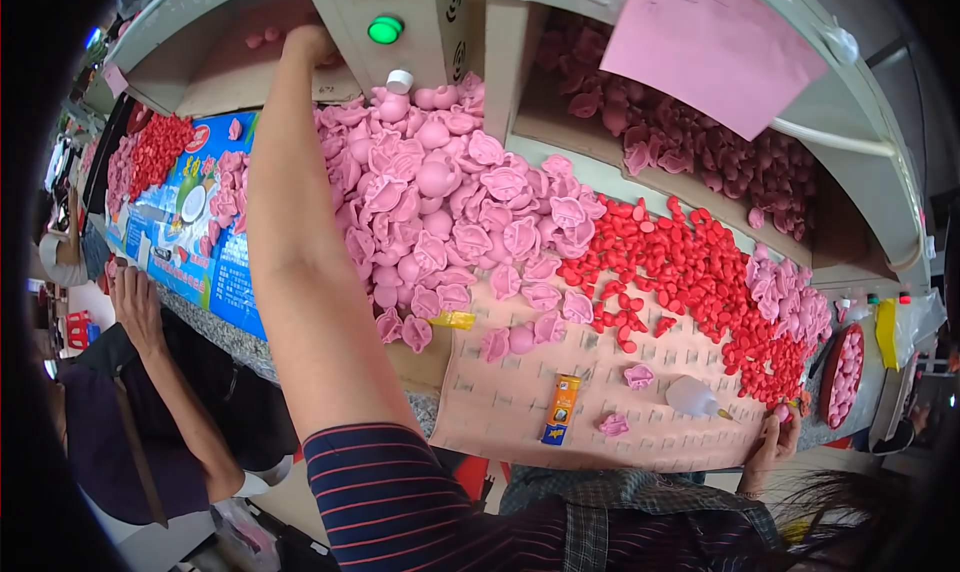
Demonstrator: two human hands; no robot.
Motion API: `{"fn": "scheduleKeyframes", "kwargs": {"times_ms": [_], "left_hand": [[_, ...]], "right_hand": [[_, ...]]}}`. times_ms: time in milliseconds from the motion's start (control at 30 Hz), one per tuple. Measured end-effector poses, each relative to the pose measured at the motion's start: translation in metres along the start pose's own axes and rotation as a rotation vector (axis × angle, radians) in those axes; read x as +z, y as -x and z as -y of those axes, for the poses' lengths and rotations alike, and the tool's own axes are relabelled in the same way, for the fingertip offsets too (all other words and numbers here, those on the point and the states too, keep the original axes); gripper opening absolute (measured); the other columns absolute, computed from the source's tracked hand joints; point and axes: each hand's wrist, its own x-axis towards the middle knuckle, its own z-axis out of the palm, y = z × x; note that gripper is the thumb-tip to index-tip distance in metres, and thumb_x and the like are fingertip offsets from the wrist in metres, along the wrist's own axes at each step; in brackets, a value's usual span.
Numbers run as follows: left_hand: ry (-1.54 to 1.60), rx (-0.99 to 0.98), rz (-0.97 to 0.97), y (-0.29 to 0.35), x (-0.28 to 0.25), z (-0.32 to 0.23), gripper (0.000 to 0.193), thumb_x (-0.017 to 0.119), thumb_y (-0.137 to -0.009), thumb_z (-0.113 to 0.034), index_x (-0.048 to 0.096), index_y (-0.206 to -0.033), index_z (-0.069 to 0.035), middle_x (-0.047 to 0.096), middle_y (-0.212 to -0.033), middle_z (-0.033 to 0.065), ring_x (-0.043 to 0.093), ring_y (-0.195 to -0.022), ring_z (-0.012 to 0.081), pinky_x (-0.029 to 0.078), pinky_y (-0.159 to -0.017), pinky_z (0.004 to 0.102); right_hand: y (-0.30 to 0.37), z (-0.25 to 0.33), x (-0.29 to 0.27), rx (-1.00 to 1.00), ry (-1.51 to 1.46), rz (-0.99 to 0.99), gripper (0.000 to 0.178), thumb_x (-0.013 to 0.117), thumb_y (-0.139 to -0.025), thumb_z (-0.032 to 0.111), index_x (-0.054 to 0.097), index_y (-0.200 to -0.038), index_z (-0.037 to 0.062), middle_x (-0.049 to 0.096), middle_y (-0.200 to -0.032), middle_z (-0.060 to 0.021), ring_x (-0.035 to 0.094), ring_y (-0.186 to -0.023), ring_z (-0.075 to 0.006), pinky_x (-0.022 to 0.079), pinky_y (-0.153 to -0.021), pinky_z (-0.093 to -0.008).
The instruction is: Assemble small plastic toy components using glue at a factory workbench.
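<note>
The right hand (775, 442) is resting low at the near edge of the pale pink mat (520, 412), fingers curled on a small pink piece, beside a clear little bottle (692, 396). The left hand (308, 44) is reaching far up into the grey bin (215, 67), past the big pile of pink pig-shaped pieces (450, 202); I cannot tell if its fingers are closing.

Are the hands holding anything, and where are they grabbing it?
The right hand pinches the sheet at its lower right corner. The left hand reaches into the bin; any hold there cannot be told.
</note>
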Motion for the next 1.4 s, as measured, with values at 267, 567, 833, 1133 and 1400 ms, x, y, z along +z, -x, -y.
{"fn": "scheduleKeyframes", "kwargs": {"times_ms": [267, 567, 833, 1133, 1400], "left_hand": [[0.907, -0.344, -0.078, 0.055, -0.039, 0.001, 0.016, 0.059, -0.091, -0.018, 0.070, -0.091, -0.006, 0.061, -0.066, 0.0024, 0.055, -0.051, 0.0115, 0.039, -0.042, 0.0264], [0.321, -0.409, -0.060, 0.072, -0.052, -0.020, 0.045, 0.068, -0.086, -0.044, 0.069, -0.111, -0.007, 0.072, -0.093, 0.0057, 0.065, -0.060, 0.0142, 0.054, -0.061, 0.0298], [0.379, -0.344, -0.116, 0.073, -0.044, -0.007, 0.048, 0.072, -0.078, -0.046, 0.071, -0.106, -0.008, 0.071, -0.092, 0.0064, 0.064, -0.062, 0.0165, 0.054, -0.067, 0.0315], [0.143, -0.277, -0.229, 0.073, -0.039, 0.008, 0.048, 0.065, -0.081, -0.026, 0.066, -0.115, 0.008, 0.068, -0.112, 0.0238, 0.062, -0.114, 0.0340, 0.047, -0.097, 0.0377], [0.459, -0.230, -0.220, 0.092, -0.046, -0.014, 0.042, 0.061, -0.079, -0.020, 0.066, -0.110, 0.008, 0.068, -0.111, 0.0241, 0.063, -0.109, 0.0340, 0.047, -0.093, 0.0362]], "right_hand": [[-0.002, 0.010, 0.007, 0.044, -0.050, 0.041, 0.037, 0.059, -0.096, 0.008, 0.051, -0.133, 0.0026, 0.059, -0.124, -0.0063, 0.055, -0.102, -0.0109, 0.043, -0.091, -0.0241], [0.002, 0.016, 0.011, 0.051, -0.080, 0.054, 0.036, 0.060, -0.096, 0.010, 0.053, -0.130, 0.0023, 0.058, -0.125, -0.0070, 0.054, -0.111, -0.0151, 0.041, -0.097, -0.0277], [0.000, 0.024, 0.017, 0.008, 0.027, 0.053, 0.037, 0.061, -0.097, 0.010, 0.052, -0.132, 0.0008, 0.062, -0.122, -0.0090, 0.058, -0.108, -0.0136, 0.045, -0.095, -0.0260], [-0.002, 0.023, 0.014, 0.093, 0.031, 0.119, 0.038, 0.060, -0.097, 0.009, 0.052, -0.133, -0.0005, 0.061, -0.122, -0.0093, 0.058, -0.109, -0.0138, 0.045, -0.095, -0.0258], [-0.001, 0.016, 0.003, 0.115, -0.018, 0.057, 0.032, 0.061, -0.095, 0.010, 0.056, -0.126, 0.0021, 0.055, -0.129, -0.0068, 0.052, -0.108, -0.0146, 0.041, -0.095, -0.0270]]}}
